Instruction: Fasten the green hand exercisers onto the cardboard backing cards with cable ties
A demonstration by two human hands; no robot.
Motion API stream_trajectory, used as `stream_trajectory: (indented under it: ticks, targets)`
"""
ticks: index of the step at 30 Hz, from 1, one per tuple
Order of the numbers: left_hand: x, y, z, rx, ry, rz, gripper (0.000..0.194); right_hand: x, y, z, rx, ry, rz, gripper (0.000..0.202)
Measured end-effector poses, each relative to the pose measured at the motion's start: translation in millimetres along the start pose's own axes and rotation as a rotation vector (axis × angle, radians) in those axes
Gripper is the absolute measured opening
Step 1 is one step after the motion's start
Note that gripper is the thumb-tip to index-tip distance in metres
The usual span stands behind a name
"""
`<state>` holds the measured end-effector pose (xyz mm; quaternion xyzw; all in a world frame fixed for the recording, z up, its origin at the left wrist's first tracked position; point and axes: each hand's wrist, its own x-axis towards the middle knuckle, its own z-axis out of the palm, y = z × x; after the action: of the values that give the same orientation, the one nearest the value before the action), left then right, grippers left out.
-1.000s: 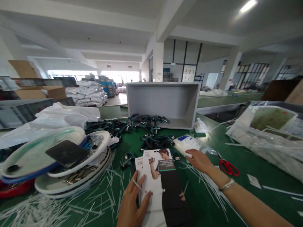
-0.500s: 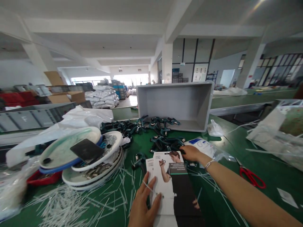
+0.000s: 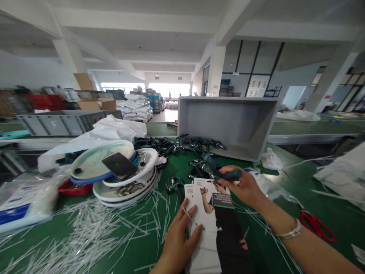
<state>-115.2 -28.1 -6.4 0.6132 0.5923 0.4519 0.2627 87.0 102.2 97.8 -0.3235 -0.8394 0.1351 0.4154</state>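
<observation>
My left hand lies with its fingers apart on the left part of a printed cardboard packaging card, near a white zip tie threaded through it. Another card shows beneath. Just above the card's top edge, my right hand is closed around a dark green hand grip strengthener. More dark green grips are heaped beyond the hands, and one grip lies by itself left of the card.
Behind the grips a grey crate lies on its side. Stacked round trays with metal parts stand left, near scattered white zip ties. Red-handled scissors and plastic bags lie right.
My right hand has lifted a green grip from the heap and brought it nearer. My left hand stays on the card. The view has turned slightly left.
</observation>
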Motion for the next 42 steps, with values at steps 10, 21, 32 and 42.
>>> stream_trajectory:
  ticks: [10,21,32,42]
  targets:
    - [-10.9,-12.4,4.9,-0.333,0.150,-0.150,0.048,-66.6,-6.9,19.1,-0.263,-0.350,-0.290,0.029]
    - [91.1,45.2,-28.9,0.281,-0.031,0.056,0.029,-45.2,-38.1,9.8,-0.340,-0.478,-0.031,0.028]
    - [101.3,44.5,13.3,0.207,-0.176,0.139,0.011,-59.5,-20.9,42.0,-0.052,-0.138,0.144,0.014]
    - [87.4,43.2,11.0,0.236,-0.153,0.186,0.011,-63.1,-25.2,54.5,0.162,-0.070,0.458,0.034]
